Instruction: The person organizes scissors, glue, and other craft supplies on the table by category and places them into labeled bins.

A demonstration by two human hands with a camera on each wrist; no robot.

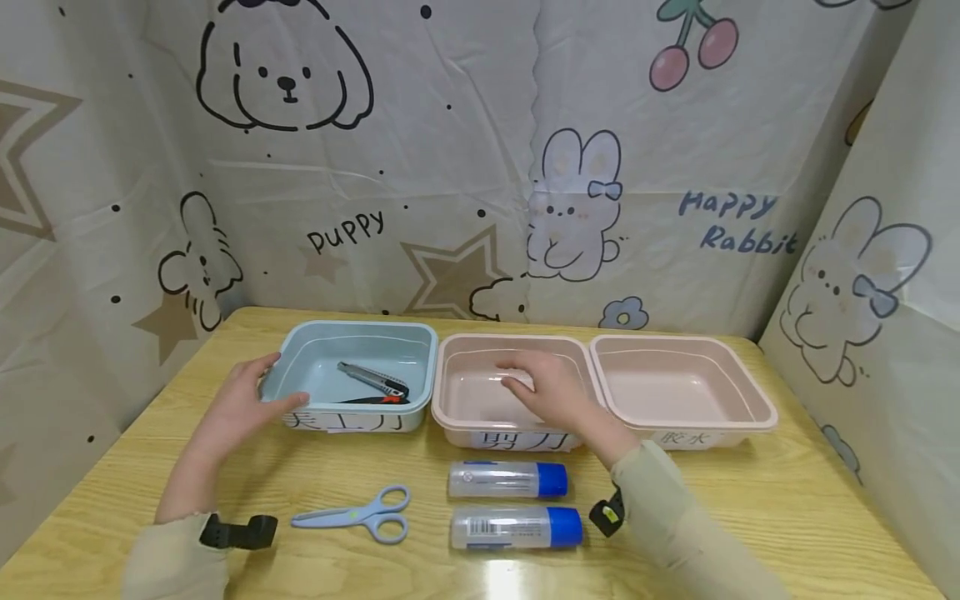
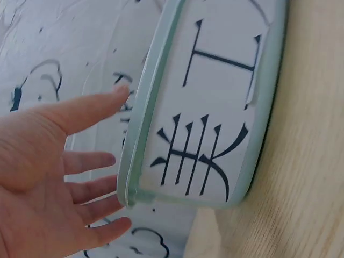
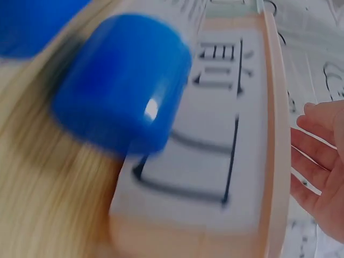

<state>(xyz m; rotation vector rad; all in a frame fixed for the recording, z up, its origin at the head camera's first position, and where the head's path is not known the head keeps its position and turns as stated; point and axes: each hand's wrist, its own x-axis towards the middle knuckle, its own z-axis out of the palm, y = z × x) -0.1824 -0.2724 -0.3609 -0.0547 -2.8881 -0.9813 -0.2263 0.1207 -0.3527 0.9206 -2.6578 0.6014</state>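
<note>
My left hand [image 1: 238, 408] is at the left front corner of a light blue bin [image 1: 309, 367], thumb and fingers spread around its rim. Inside that bin lie a grey box cutter [image 1: 372, 379] and a black-and-red one [image 1: 386, 400], its front part hidden by the rim. Over the middle pink bin [image 1: 463, 392] hovers my right hand [image 1: 551, 392], fingers loosely bent and nothing between them. In the right wrist view its fingers [image 3: 314, 156] are just beyond that bin's rim.
Light blue scissors [image 1: 352, 517] lie on the wooden table [image 1: 255, 575]. Two clear glue bottles [image 1: 495, 480] with blue caps [image 1: 564, 527] lie in front of the middle bin. At the right stands a second pink bin [image 1: 682, 396]. A printed curtain [image 1: 450, 167] hangs behind.
</note>
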